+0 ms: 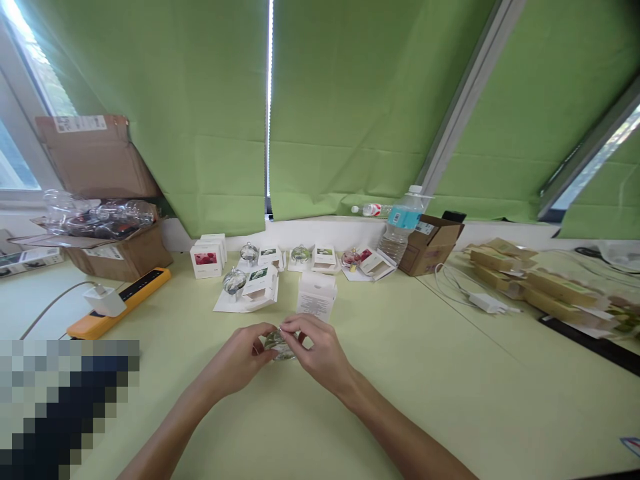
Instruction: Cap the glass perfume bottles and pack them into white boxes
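Note:
My left hand (241,360) and my right hand (317,353) meet over the pale green table (400,373), and both pinch a small clear glass ball (280,345) with something green inside. A white box (316,295) stands upright just beyond my fingers. Farther back lie several more glass balls (234,280) on white cards, beside small white boxes with red or green pictures (206,260).
A yellow power strip with a white charger (117,300) lies at the left. Behind it, a cardboard box of clear bottles (107,230). A water bottle (403,227) and an open brown carton (433,243) stand at the back. Long tan boxes (540,277) and a white adapter (487,303) fill the right.

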Demonstrator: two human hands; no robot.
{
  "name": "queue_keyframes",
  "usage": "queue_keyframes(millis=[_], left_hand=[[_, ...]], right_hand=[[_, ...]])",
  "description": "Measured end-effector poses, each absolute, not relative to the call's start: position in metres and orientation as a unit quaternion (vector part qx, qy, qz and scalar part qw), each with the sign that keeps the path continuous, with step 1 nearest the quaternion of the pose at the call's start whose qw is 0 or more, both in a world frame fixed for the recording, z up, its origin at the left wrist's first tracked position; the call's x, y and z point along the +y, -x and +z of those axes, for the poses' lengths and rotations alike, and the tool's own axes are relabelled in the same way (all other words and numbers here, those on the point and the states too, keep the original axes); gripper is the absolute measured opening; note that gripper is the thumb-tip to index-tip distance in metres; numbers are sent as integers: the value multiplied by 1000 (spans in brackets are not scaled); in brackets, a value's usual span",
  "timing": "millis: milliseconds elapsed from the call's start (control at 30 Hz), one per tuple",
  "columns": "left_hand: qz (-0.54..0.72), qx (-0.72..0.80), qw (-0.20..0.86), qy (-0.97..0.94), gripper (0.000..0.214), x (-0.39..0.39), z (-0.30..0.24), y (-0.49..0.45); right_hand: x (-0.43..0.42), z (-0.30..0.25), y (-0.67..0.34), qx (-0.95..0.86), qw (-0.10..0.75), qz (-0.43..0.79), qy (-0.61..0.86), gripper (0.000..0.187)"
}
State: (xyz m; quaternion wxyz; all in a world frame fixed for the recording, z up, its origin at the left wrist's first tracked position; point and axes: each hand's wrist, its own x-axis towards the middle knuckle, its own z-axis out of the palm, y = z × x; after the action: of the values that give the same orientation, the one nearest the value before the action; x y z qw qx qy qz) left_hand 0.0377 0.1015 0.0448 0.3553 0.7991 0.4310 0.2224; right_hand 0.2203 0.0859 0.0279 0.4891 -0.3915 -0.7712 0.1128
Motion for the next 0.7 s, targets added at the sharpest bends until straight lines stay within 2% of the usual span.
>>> queue_keyframes(millis=[300, 700], left_hand=[[228, 426, 354, -800, 22, 102, 42, -36], [226, 431, 348, -801, 20, 103, 41, -37]], right_hand=[[85, 30, -221, -768, 492, 123, 392, 19], [87, 31, -224, -777, 478, 117, 392, 12]])
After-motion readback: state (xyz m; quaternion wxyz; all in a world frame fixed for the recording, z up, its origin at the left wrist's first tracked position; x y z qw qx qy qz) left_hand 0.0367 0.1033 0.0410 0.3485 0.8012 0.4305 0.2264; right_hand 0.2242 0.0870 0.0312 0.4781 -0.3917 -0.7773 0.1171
